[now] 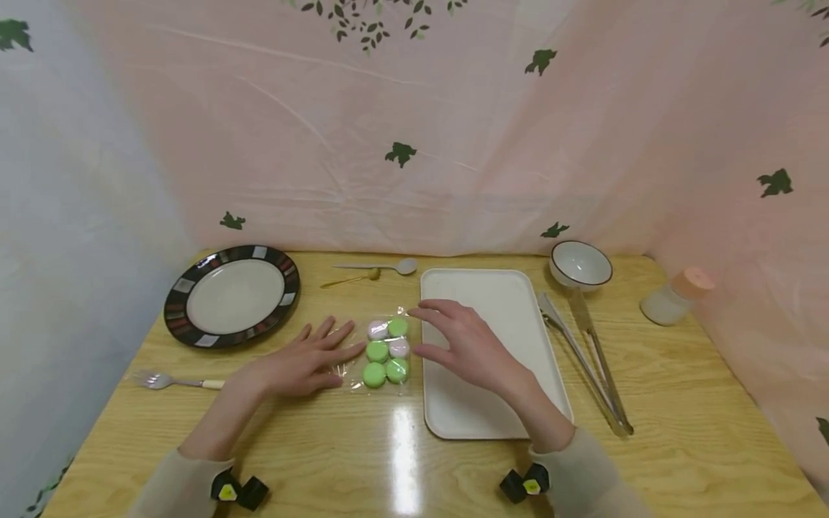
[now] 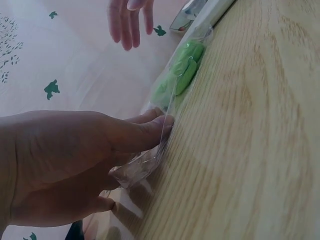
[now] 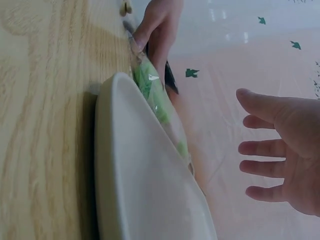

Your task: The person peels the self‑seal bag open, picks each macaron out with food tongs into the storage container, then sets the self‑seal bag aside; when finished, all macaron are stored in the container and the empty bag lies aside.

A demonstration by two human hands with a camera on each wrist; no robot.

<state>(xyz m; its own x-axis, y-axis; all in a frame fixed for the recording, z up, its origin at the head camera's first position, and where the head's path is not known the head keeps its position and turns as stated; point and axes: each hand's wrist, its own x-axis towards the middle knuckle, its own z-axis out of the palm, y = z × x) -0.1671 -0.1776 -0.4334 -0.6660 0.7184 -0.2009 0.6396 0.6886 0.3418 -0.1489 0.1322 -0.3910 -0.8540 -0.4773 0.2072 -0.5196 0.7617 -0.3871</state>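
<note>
**Plainly, a bag [image 1: 355, 385] of macarons [image 1: 377, 352] beside a tray [image 1: 488, 288]**

The bag lies flat on the table [image 1: 324, 460], just left of the tray. Through the clear film show six macarons in two columns, four green and two pale pink. The left hand [image 1: 301, 365] is spread wide, its fingers nearly straight, with thumb and fingertips touching the bag's loose left end. The right hand [image 1: 463, 344] hovers over the tray's left side, its fingers apart and holding nothing, the tips near the bag's right edge.

A dark-rimmed plate [image 1: 178, 327] sits at the far left, with a fork [image 1: 158, 380] nearer the person. Behind the bag lie a silver spoon [image 1: 406, 267] and a small gold spoon [image 1: 373, 274]. Right of the tray are tongs [image 1: 581, 313], a bowl [image 1: 579, 265] and a pink-capped jar [image 1: 667, 306].
</note>
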